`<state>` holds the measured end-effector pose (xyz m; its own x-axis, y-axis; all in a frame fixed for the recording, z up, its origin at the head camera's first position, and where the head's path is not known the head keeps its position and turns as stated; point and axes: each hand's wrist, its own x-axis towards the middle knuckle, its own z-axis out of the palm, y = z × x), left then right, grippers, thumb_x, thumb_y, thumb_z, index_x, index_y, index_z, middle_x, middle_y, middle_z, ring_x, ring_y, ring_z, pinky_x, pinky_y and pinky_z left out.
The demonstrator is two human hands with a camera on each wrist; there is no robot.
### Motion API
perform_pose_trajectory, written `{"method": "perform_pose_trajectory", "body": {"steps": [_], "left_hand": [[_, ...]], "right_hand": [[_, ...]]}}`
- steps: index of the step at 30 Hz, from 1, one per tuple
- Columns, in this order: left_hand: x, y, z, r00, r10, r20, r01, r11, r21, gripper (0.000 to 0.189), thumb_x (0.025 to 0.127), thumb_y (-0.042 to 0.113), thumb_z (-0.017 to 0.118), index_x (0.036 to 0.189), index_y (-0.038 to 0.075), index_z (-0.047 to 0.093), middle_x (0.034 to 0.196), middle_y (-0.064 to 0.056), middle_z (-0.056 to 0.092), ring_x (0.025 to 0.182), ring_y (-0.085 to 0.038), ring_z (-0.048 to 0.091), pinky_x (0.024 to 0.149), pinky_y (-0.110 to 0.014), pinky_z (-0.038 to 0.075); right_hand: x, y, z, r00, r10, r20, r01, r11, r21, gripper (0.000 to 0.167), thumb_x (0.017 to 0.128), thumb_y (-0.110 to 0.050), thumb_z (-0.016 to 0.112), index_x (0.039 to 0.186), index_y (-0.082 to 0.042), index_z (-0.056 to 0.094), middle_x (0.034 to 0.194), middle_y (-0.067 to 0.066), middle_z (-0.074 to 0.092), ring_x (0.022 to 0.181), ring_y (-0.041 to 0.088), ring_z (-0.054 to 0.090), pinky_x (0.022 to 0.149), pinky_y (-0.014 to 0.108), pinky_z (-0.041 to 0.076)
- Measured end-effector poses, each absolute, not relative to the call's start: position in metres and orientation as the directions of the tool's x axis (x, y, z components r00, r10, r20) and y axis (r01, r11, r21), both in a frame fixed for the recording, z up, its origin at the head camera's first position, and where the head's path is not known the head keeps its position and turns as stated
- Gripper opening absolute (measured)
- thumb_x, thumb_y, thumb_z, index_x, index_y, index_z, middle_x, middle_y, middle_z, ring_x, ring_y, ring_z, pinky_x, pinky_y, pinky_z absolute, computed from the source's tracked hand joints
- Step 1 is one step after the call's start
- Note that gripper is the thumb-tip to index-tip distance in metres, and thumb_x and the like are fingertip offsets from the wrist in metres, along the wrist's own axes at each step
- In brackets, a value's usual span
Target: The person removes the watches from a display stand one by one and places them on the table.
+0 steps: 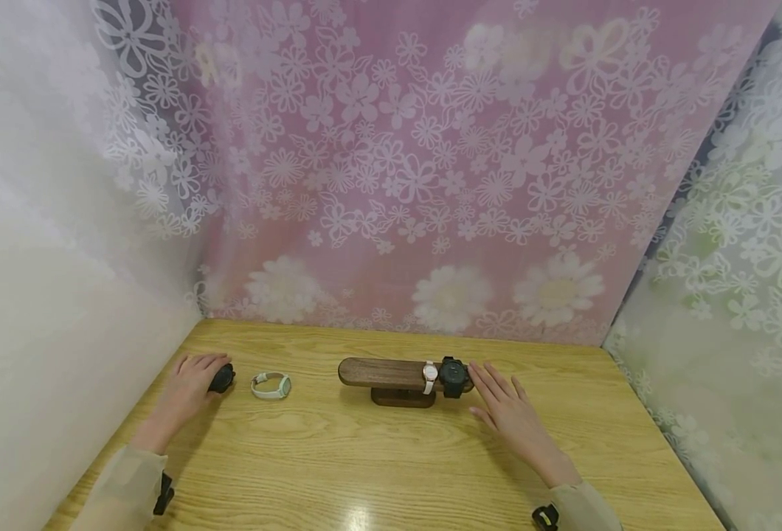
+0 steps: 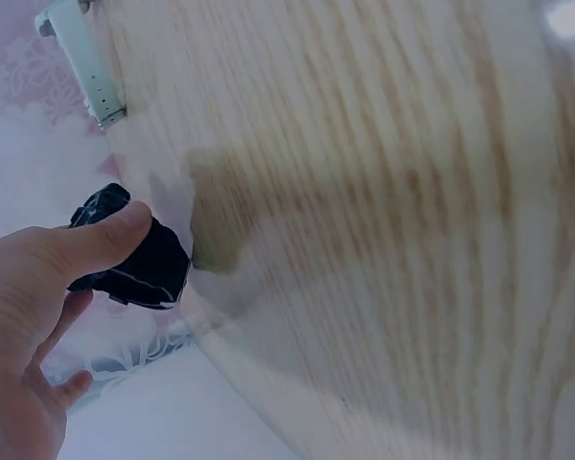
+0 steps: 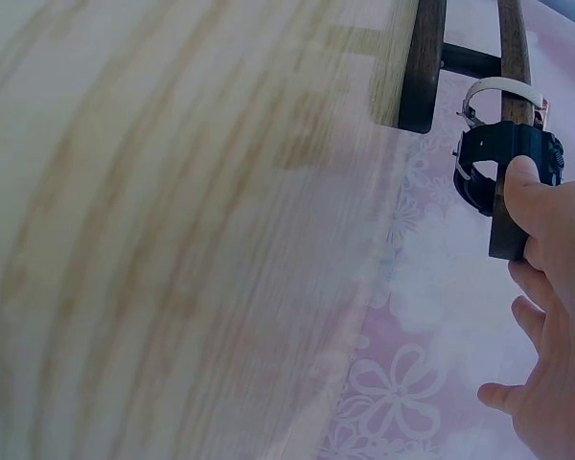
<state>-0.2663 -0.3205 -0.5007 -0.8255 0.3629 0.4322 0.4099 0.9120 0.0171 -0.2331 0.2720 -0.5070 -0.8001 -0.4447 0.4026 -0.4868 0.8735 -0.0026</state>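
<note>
plainly, left fingers (image 1: 203,360) pinch a black watch (image 1: 222,379)

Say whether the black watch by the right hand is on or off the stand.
The black watch is on: its strap loops round the stand's bar.

In the head view, a black wristwatch (image 1: 221,379) is gripped at eight o'clock; a dark-brown wooden watch stand (image 1: 381,372) stands upright at six, a chunky black watch (image 1: 454,375) looped around its three-o'clock end
</note>
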Motion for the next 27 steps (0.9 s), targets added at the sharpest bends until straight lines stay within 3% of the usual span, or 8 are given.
{"method": "perform_pose_trajectory", "body": {"steps": [14,27], "left_hand": [[-0.2651,-0.3156,-0.5005,-0.864,0.378,0.334,0.373,0.924,-0.081,0.071,0.063,0.001,0.094,0.129,-0.001,0.065,0.133,-0.020,0.063,0.122,-0.041,0.057,0.103,-0.073,0.036],[-0.2642,-0.3125,-0.4996,-0.875,0.387,0.290,0.390,0.919,-0.050,0.074,0.064,-0.005,0.092,0.132,-0.001,0.062,0.135,-0.023,0.061,0.119,-0.044,0.060,0.100,-0.076,0.036]], "right_hand": [[-0.2323,0.2719,-0.5060,-0.800,-0.444,0.404,-0.485,0.874,0.002,0.074,0.096,-0.032,0.070,0.158,-0.007,0.036,0.161,0.013,0.037,0.147,0.036,0.035,0.114,0.068,0.029],[-0.2323,0.2711,-0.5049,-0.798,-0.442,0.410,-0.488,0.873,-0.009,0.074,0.096,-0.030,0.071,0.157,-0.007,0.037,0.161,0.014,0.037,0.147,0.037,0.035,0.113,0.068,0.030]]}}
